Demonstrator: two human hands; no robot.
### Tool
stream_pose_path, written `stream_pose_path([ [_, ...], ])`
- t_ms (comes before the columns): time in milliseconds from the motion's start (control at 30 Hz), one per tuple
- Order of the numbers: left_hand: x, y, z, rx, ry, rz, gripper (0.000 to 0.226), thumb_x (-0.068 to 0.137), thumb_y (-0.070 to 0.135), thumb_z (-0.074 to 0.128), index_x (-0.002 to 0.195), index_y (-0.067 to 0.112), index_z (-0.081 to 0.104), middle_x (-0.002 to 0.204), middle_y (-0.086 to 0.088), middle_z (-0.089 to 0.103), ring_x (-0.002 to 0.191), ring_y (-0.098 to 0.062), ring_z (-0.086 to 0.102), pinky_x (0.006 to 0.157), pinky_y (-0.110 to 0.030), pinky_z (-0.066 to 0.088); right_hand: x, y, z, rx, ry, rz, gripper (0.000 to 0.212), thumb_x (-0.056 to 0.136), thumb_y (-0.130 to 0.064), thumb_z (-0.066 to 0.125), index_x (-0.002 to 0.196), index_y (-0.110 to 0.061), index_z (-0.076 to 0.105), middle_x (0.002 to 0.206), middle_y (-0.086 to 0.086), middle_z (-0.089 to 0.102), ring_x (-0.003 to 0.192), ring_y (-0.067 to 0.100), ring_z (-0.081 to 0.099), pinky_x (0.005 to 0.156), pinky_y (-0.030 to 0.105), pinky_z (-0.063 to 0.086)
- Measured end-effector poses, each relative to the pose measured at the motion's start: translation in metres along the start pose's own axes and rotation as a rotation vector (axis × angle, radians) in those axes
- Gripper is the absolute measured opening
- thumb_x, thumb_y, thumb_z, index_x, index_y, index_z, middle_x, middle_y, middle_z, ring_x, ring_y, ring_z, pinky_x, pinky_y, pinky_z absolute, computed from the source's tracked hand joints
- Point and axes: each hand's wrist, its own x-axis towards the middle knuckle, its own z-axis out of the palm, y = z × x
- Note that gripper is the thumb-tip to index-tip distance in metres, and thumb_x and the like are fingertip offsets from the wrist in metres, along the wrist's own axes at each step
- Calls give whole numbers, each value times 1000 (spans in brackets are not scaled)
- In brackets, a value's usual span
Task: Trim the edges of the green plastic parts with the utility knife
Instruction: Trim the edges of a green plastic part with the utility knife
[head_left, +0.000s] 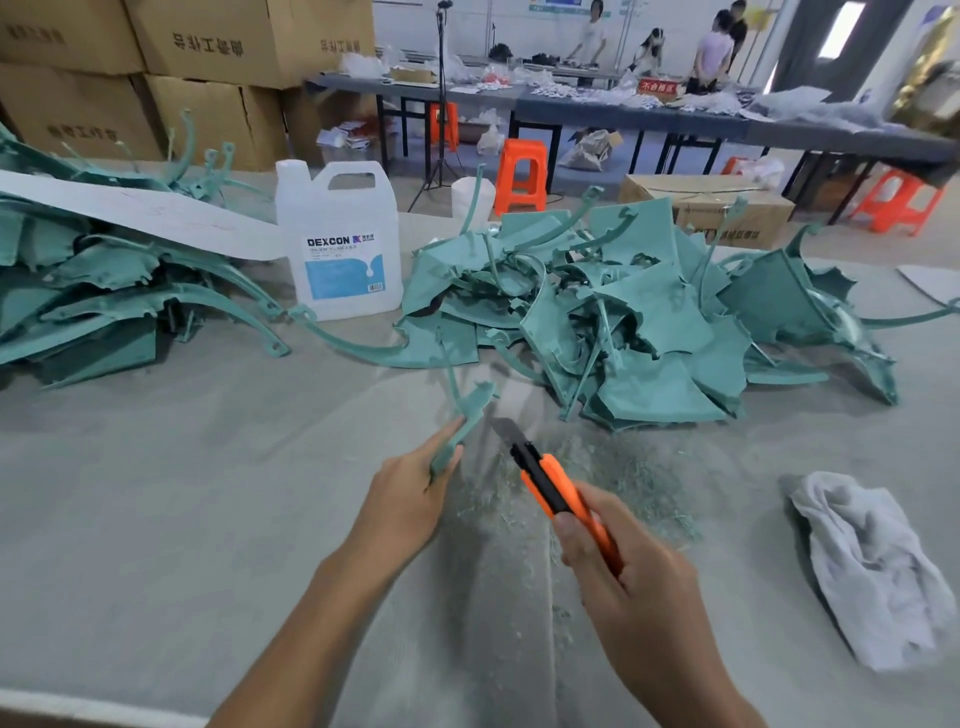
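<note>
My left hand grips the lower end of a thin curved green plastic part, which sticks up and away from me. My right hand holds an orange and black utility knife. Its blade is extended and points up-left, with the tip a short way to the right of the green part and not touching it. A big heap of green plastic parts lies behind the hands at centre right. A second pile of green parts lies at the left.
A white plastic jug labelled DEXCON stands between the two piles. A crumpled grey cloth lies at the right. Green shavings litter the grey table cover. Cardboard boxes, orange stools and people at tables are in the background.
</note>
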Motion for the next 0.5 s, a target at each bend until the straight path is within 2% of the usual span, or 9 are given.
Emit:
stream_pose_path([
  [67, -1, -2, 2, 18, -14, 14, 35, 105, 41, 43, 138, 41, 54, 58, 7, 55, 60, -8, 53, 66, -13, 42, 8, -4, 4, -35, -20, -30, 31, 94, -62, 40, 123, -62, 49, 73, -21, 62, 59, 4, 60, 48, 16, 40],
  [133, -1, -2, 2, 19, 0, 8, 30, 106, 39, 44, 130, 32, 60, 53, 11, 49, 58, -4, 50, 61, -14, 39, 14, -4, 9, -98, -33, -55, 33, 94, -64, 36, 125, -59, 48, 74, -22, 60, 59, 5, 58, 46, 18, 37],
  [200, -2, -2, 2, 13, 35, 21, 23, 106, 37, 45, 118, 21, 57, 58, 20, 53, 59, 1, 50, 57, -11, 36, 18, -2, 15, -155, -50, -76, 32, 97, -63, 34, 124, -54, 49, 68, -17, 58, 58, 7, 57, 45, 19, 32],
  [267, -2, 0, 0, 14, 56, 36, 19, 104, 40, 43, 114, 25, 47, 64, 25, 56, 64, 1, 53, 55, -13, 33, 25, 0, 20, -208, -57, -107, 29, 100, -60, 37, 121, -47, 51, 56, -13, 51, 51, 9, 52, 45, 21, 32],
  [333, -1, 1, 0, 18, 62, 9, 21, 105, 40, 44, 120, 33, 58, 69, 27, 59, 73, -6, 57, 57, -19, 32, 36, 2, 18, -252, -6, -94, 27, 101, -53, 44, 121, -41, 58, 53, -14, 47, 45, 6, 48, 44, 24, 35],
  [367, -1, 0, 1, 19, 61, -8, 27, 105, 38, 45, 126, 33, 62, 70, 30, 60, 76, -5, 58, 59, -19, 34, 42, 5, 15, -259, 38, -64, 27, 101, -49, 48, 122, -38, 61, 52, -13, 47, 44, 5, 48, 43, 26, 35],
  [433, -3, -2, 2, 7, 59, -31, 35, 105, 40, 43, 127, 23, 65, 63, 32, 57, 67, 2, 55, 60, -14, 40, 48, 11, 9, -224, 107, -21, 31, 100, -47, 49, 126, -36, 62, 52, -11, 50, 42, 5, 48, 41, 25, 36],
  [500, -1, -2, 2, -11, 69, -47, 35, 104, 42, 42, 113, 19, 66, 62, 24, 57, 60, -2, 53, 57, -16, 38, 43, 6, 9, -183, 90, -92, 32, 103, -51, 44, 128, -38, 59, 58, -15, 53, 46, 6, 51, 40, 22, 37],
])
